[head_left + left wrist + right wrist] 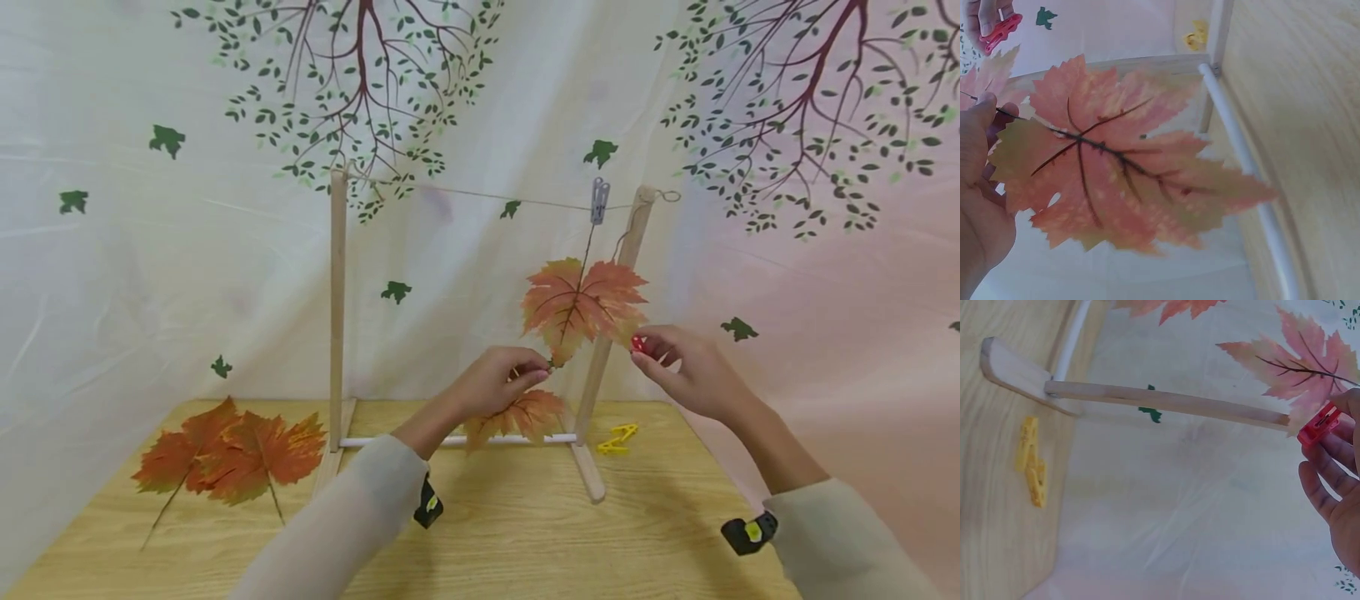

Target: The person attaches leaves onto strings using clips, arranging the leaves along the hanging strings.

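My left hand (498, 379) pinches the stem of an orange artificial maple leaf (1116, 162), whose blade spreads below the hand in the head view. Just above it, another orange leaf (581, 304) hangs by its stem from a grey clothespin (599, 202) on the string. A red clothespin (1319, 424) is held between the thumb and fingers of my right hand (690, 371). In the head view this clothespin overlaps the lower right edge of the hanging leaf; whether they touch I cannot tell.
A string (480, 195) runs between two wooden posts (338, 308) joined low down by a white bar (442, 442). Two orange leaves (255, 454) lie on the table (510, 542) at left. Yellow clothespins (1032, 462) lie right of the frame, before a leaf-printed cloth (247, 208).
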The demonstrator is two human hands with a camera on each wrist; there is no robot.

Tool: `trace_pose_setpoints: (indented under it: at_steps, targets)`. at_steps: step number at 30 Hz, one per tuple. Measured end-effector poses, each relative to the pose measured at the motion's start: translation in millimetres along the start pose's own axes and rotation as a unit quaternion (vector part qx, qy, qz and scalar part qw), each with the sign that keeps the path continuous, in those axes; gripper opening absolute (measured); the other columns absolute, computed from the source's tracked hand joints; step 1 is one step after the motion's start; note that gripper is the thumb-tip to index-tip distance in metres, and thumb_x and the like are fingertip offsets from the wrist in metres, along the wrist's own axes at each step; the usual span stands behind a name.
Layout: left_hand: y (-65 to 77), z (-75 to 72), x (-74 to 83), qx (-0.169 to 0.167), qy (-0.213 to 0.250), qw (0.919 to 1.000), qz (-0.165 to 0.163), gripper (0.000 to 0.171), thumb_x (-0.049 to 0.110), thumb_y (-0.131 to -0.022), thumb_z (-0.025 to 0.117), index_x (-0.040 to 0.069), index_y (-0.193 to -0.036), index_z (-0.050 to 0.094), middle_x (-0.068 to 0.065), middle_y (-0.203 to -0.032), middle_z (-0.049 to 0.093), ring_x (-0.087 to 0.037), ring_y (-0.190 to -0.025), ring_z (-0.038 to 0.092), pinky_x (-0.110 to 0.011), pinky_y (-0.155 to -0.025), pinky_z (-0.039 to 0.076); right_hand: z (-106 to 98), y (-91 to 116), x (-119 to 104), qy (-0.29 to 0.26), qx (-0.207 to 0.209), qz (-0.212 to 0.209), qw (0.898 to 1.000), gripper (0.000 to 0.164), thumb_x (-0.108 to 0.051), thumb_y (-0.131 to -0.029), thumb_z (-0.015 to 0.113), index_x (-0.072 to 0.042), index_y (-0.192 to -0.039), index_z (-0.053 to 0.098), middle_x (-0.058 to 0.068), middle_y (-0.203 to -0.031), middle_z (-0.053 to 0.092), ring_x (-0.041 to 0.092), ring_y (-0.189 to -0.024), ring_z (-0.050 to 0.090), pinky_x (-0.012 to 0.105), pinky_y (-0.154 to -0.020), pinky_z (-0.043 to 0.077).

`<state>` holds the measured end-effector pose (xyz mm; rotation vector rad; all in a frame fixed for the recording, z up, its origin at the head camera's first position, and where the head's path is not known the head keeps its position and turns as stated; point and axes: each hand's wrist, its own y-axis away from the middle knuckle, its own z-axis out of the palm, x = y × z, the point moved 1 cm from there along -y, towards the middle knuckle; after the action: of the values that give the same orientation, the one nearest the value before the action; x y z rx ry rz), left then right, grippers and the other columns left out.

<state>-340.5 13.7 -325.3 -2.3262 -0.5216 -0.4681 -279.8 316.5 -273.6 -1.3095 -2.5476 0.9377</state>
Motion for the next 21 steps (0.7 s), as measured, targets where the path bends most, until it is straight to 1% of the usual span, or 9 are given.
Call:
trace_pose_setpoints:
  at_steps: [5,10,12,14,18,21]
  targets:
    - [-5.6,-7.9,5.3,-0.003,0.015,0.9998,-0.008,0.013,0.014,-0.104,0.062,0.009,-0.108,0.073,0.002,-0.091,0.070,-0.007,-0.077,0.059,-0.022,-0.073,0.052,-12,-13,-7,0.023,0.010,-0.022,0.999,0.034,-0.009,-0.093,0.074,0.002,-0.125,0.066,0.002,-0.093,0.073,0.015,-0.080,0.068,0.039,-0.068,0.059]
    - [-13.1,-17.0,12.8,0.001,0.026,0.9993,-0.028,0.014,0.017,-0.105,0.060,0.010,-0.105,0.072,0.004,-0.089,0.068,-0.009,-0.073,0.057,-0.023,-0.069,0.050,-25,-26,-16,0.006,0.015,-0.022,1.000,0.035,-0.007,-0.092,0.075,0.002,-0.125,0.067,0.001,-0.093,0.074,0.016,-0.080,0.069,0.037,-0.070,0.059]
    - [-17.2,-21.9,15.1,0.006,0.031,0.9991,-0.029,0.015,0.017,-0.105,0.060,0.009,-0.105,0.072,0.003,-0.089,0.069,-0.011,-0.075,0.059,-0.023,-0.070,0.050,-30,-31,-21,0.001,0.019,-0.022,1.000,0.036,-0.007,-0.091,0.076,0.001,-0.125,0.067,0.001,-0.094,0.075,0.016,-0.081,0.070,0.032,-0.071,0.058]
    - [-21.4,-27.3,16.4,0.011,0.043,0.9986,-0.029,0.017,0.016,-0.105,0.060,0.004,-0.107,0.072,0.000,-0.091,0.069,-0.016,-0.078,0.063,-0.023,-0.072,0.052,-35,-37,-25,0.000,0.023,-0.029,0.999,0.036,-0.007,-0.091,0.076,0.001,-0.125,0.067,0.004,-0.095,0.076,0.019,-0.082,0.071,0.029,-0.072,0.057]
    - [-28.7,-39.1,19.8,0.022,0.054,0.9979,-0.029,0.018,0.015,-0.105,0.060,0.001,-0.110,0.071,-0.004,-0.094,0.070,-0.021,-0.082,0.066,-0.023,-0.073,0.053,-43,-50,-31,0.000,0.035,-0.043,0.998,0.036,-0.007,-0.091,0.076,0.000,-0.125,0.066,0.005,-0.098,0.076,0.021,-0.085,0.073,0.016,-0.076,0.052]
    - [-33.2,-47.3,24.0,0.029,0.052,0.9978,-0.030,0.018,0.014,-0.105,0.060,0.000,-0.110,0.070,-0.005,-0.094,0.071,-0.020,-0.081,0.066,-0.024,-0.073,0.054,-49,-60,-36,-0.003,0.040,-0.053,0.998,0.036,-0.007,-0.091,0.076,0.000,-0.125,0.066,0.008,-0.099,0.076,0.025,-0.086,0.074,0.012,-0.077,0.049]
